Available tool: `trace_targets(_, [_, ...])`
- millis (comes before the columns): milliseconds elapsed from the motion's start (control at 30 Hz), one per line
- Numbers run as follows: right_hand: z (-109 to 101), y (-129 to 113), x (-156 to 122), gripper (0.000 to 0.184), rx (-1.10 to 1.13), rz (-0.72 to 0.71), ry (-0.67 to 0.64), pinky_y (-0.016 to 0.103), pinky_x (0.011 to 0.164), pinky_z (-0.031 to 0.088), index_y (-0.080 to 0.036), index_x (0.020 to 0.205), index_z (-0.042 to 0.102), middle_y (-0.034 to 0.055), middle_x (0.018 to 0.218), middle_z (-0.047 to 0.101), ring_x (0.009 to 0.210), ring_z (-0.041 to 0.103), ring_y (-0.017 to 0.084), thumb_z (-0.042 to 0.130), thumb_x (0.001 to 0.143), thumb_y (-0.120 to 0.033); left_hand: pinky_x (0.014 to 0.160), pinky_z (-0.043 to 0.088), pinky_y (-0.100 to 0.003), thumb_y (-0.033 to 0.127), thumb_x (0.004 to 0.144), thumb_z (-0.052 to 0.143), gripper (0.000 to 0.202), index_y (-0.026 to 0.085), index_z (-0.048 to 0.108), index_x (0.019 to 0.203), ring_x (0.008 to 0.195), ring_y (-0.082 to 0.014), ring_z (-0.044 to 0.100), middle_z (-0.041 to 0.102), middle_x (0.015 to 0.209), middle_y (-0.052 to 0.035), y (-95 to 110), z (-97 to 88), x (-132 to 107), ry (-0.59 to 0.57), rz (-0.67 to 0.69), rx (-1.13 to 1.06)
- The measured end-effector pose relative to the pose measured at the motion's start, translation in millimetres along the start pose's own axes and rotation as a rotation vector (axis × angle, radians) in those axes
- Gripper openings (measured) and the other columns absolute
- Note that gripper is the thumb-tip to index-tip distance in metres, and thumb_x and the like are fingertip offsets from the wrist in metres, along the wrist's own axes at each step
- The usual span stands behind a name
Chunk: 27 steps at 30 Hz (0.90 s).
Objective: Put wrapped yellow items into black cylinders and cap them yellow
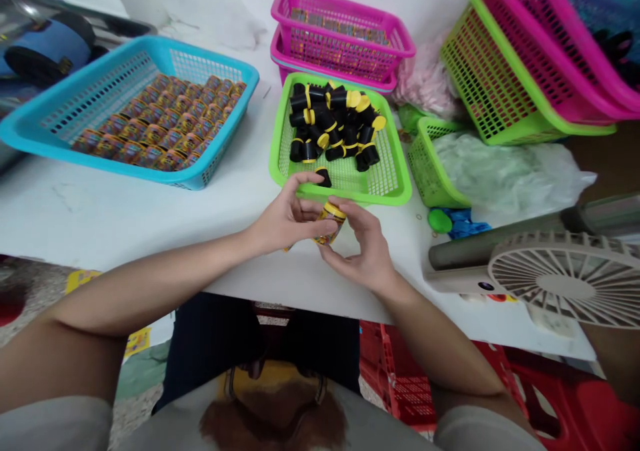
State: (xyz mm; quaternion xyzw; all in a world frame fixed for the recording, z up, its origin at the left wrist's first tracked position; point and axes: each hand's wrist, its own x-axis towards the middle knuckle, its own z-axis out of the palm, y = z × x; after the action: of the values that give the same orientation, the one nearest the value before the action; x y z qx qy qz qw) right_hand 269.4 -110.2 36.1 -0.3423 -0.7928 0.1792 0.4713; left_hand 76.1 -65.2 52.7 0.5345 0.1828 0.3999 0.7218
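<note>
My left hand (284, 219) and my right hand (364, 245) meet over the white table's front edge, both closed on one small cylinder (330, 225) with a yellow cap and a colourful printed label. Just beyond them lies a green tray (387, 187) holding several black cylinders with yellow caps (334, 125). To the left, a blue basket (60, 145) holds rows of labelled cylinders (165, 125) laid side by side.
Two stacked pink baskets (345, 37) stand behind the green tray. At the right are tilted green and pink baskets (505, 77), a small green basket with a clear plastic bag (505, 167), a green cap (440, 221), and a beige fan (565, 277).
</note>
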Motion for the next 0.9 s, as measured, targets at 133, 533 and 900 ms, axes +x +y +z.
trace_targets(133, [6, -7, 1, 0.072, -0.052, -0.096, -0.024, 0.049, 0.115, 0.056, -0.033, 0.148, 0.044, 0.0088, 0.143, 0.065, 0.138, 0.062, 0.025, 0.071, 0.084, -0.012, 0.069, 0.057, -0.024, 0.021, 0.084, 0.078, 0.063, 0.026, 0.029, 0.123, 0.078, -0.0131, 0.075, 0.072, 0.085, 0.0055, -3, 10.0, -3, -0.121, -0.078, 0.017])
trace_targets(533, [18, -8, 5, 0.063, 0.112, -0.249, -0.037, 0.053, 0.124, 0.046, -0.033, 0.140, 0.044, 0.0060, 0.140, 0.069, 0.138, 0.063, 0.021, 0.069, 0.085, -0.015, 0.056, 0.048, -0.022, 0.022, 0.091, 0.070, 0.062, 0.027, 0.023, 0.131, 0.062, -0.0107, 0.066, 0.064, 0.078, 0.0076, -8, 13.2, -16, -0.235, 0.064, 0.093])
trace_targets(900, [14, 7, -5, 0.046, -0.263, -0.325, -0.081, 0.069, 0.130, 0.031, -0.037, 0.139, 0.051, 0.0044, 0.138, 0.068, 0.140, 0.060, 0.027, 0.065, 0.096, -0.029, 0.048, 0.039, -0.017, 0.013, 0.085, 0.068, 0.061, 0.031, 0.026, 0.127, 0.050, -0.0056, 0.050, 0.052, 0.073, 0.0118, -13, 16.4, -18, -0.044, 0.275, 0.344])
